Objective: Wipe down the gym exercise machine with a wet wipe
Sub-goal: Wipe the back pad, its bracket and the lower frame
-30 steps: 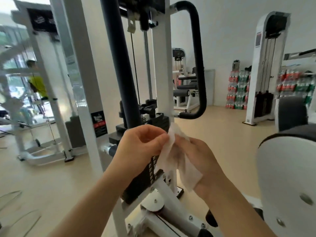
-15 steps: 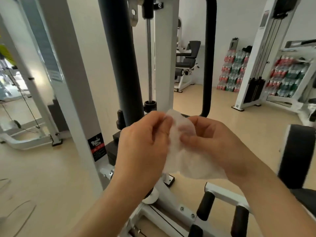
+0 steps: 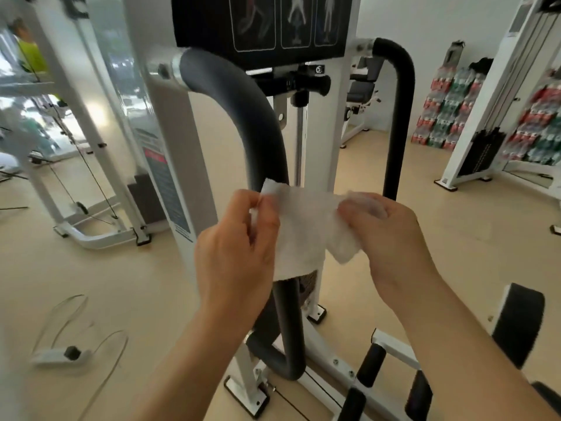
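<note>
i see two bare hands raised in front of a white gym exercise machine (image 3: 323, 147), stretching a white wet wipe (image 3: 303, 226) between them. the left hand (image 3: 235, 247) pinches the wipe's upper left corner between thumb and fingers (image 3: 267, 214), the fingers clenched on the fabric. the right hand (image 3: 391, 235) grips the wipe's right edge, its fingers curled in and bunching the material; part of the wipe drapes over those fingers. the wipe hangs spread open in the air, and i cannot tell for sure whether it touches the machine behind it or only floats just in front.

directly behind the wipe runs a thick dark padded handle bar (image 3: 258, 138) that curves down from a chrome joint at the upper left and loops round near the floor. a second dark padded bar (image 3: 397, 117) stands upright on the right side of the frame. above them sits a black instruction placard (image 3: 273, 22) with blurred body diagrams. at the lower right are black foam rollers (image 3: 368, 364) on a white bracket. on the pale floor (image 3: 121, 268) at the lower left lies a white power strip (image 3: 60, 355) with a looping cable. stacked packs of bottles (image 3: 446, 113) stand against the far wall.
</note>
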Demonstrator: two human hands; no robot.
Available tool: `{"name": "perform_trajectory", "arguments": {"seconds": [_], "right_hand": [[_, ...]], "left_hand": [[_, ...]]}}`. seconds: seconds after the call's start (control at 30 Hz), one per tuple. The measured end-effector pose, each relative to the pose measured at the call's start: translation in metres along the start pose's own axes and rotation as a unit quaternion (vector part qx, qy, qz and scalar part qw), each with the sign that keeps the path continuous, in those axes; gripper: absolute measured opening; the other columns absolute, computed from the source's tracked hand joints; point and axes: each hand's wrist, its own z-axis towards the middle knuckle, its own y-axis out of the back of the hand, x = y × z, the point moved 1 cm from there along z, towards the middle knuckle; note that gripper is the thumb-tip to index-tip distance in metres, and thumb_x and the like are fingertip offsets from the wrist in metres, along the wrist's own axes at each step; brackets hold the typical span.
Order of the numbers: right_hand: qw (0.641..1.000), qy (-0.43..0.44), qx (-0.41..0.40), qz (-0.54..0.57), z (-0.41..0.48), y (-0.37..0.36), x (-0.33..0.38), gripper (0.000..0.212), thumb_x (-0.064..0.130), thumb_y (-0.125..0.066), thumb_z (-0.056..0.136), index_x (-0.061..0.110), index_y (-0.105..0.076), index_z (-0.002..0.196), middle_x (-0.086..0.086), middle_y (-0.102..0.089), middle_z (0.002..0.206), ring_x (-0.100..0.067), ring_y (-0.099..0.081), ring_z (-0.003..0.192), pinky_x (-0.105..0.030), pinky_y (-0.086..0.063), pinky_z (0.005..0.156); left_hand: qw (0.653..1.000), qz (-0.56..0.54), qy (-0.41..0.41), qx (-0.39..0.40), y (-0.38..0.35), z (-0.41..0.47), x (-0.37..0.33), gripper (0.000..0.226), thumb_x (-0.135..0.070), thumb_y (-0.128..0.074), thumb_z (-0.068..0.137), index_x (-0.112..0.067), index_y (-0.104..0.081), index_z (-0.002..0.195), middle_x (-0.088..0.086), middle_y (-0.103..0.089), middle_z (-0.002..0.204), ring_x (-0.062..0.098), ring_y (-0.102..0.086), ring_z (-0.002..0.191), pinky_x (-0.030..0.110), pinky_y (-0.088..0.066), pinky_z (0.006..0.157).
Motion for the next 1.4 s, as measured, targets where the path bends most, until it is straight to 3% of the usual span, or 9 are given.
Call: {"name": "perform_trajectory", "arguments": {"seconds": [0.1,0.27,0.47,0.63,0.73,0.9,1.1,1.2,1.4], "right_hand": [[0.999,0.049,-0.018,0.012,0.012,-0.036,0.043,0.018,0.023,-0.055,0.098,0.016,-0.069,0.106,-0.001,-0.068,0.097,-0.013,-0.064,0.091,-0.026,-0.052,0.077],[0.984,0.169,-0.029,-0.057,0.023,-0.083,0.085,0.022,0.026,-0.046,0.102,0.017,-0.065,0.098,0.009,-0.057,0.079,0.008,-0.055,0.071,-0.008,-0.045,0.06],[0.996,-0.047,0.044,-0.065,0.023,-0.088,0.072,0.022,0.033,-0.052,0.098,0.027,-0.066,0.082,0.007,-0.065,0.078,-0.006,-0.061,0.073,-0.023,-0.049,0.061],[0.987,0.034,-0.009,-0.158,0.023,-0.085,0.051,0.033,0.031,-0.056,0.097,0.015,-0.06,0.069,-0.003,-0.055,0.062,-0.001,-0.047,0.052,-0.01,-0.038,0.052],[0.974,0.087,-0.039,-0.207,0.025,-0.08,0.043,0.038,0.036,-0.052,0.099,0.023,-0.047,0.064,0.007,-0.043,0.055,-0.002,-0.041,0.048,-0.014,-0.032,0.049],[0.964,0.2,-0.088,-0.149,0.049,-0.079,0.078,0.037,0.028,-0.049,0.102,0.023,-0.041,0.065,0.007,-0.036,0.056,-0.004,-0.037,0.05,-0.016,-0.031,0.047],[0.972,0.19,-0.02,-0.138,0.07,-0.108,0.081,0.042,0.03,-0.056,0.098,0.02,-0.042,0.06,0.007,-0.037,0.052,-0.004,-0.039,0.048,-0.011,-0.035,0.049],[0.978,0.168,0.019,-0.125,0.081,-0.112,0.101,0.041,0.031,-0.055,0.098,0.017,-0.046,0.06,0.009,-0.04,0.051,-0.005,-0.039,0.049,-0.012,-0.034,0.05],[0.956,0.145,0.232,-0.103,0.04,-0.11,0.122,0.043,0.047,-0.031,0.103,0.015,-0.06,0.097,-0.002,-0.056,0.079,-0.015,-0.055,0.073,-0.028,-0.048,0.062]], "left_hand": [[0.998,-0.013,0.004,-0.054,0.015,0.028,-0.01,0.018,-0.027,-0.039,0.103,-0.022,-0.043,0.086,-0.008,-0.038,0.051,0.017,-0.046,0.049,0.023,-0.031,0.037],[0.992,-0.031,0.069,-0.105,0.03,0.064,-0.013,0.023,-0.026,-0.036,0.105,-0.016,-0.042,0.084,0.003,-0.044,0.068,0.017,-0.047,0.061,0.029,-0.035,0.046],[0.99,-0.036,0.123,-0.064,0.028,0.065,-0.008,0.029,-0.03,-0.035,0.104,-0.012,-0.043,0.082,-0.002,-0.042,0.059,0.015,-0.046,0.057,0.025,-0.034,0.045],[0.987,-0.046,0.149,-0.027,0.018,0.059,-0.004,0.033,-0.046,-0.027,0.099,-0.019,-0.041,0.085,-0.008,-0.044,0.061,0.012,-0.048,0.055,0.027,-0.038,0.045],[0.991,-0.026,0.124,-0.037,0.024,0.057,-0.003,0.028,-0.042,-0.028,0.103,-0.022,-0.038,0.085,-0.008,-0.043,0.061,0.014,-0.049,0.055,0.033,-0.041,0.042],[0.994,0.022,-0.037,-0.096,0.049,0.092,-0.023,0.023,-0.037,-0.03,0.103,-0.024,-0.039,0.087,-0.018,-0.031,0.057,0.014,-0.043,0.048,0.017,-0.031,0.04],[0.985,0.105,0.005,-0.136,0.042,0.126,-0.016,0.026,-0.033,-0.039,0.102,-0.014,-0.05,0.088,-0.01,-0.041,0.055,0.006,-0.04,0.041,0.027,-0.036,0.035],[0.982,0.131,0.007,-0.133,0.042,0.13,-0.021,0.028,-0.032,-0.044,0.098,-0.01,-0.055,0.084,-0.01,-0.048,0.059,0.003,-0.045,0.043,0.016,-0.037,0.039],[0.972,0.221,-0.027,-0.073,0.051,0.162,-0.035,0.023,-0.032,-0.058,0.095,-0.017,-0.062,0.078,-0.016,-0.043,0.057,-0.003,-0.041,0.046,0.01,-0.032,0.048]]}}
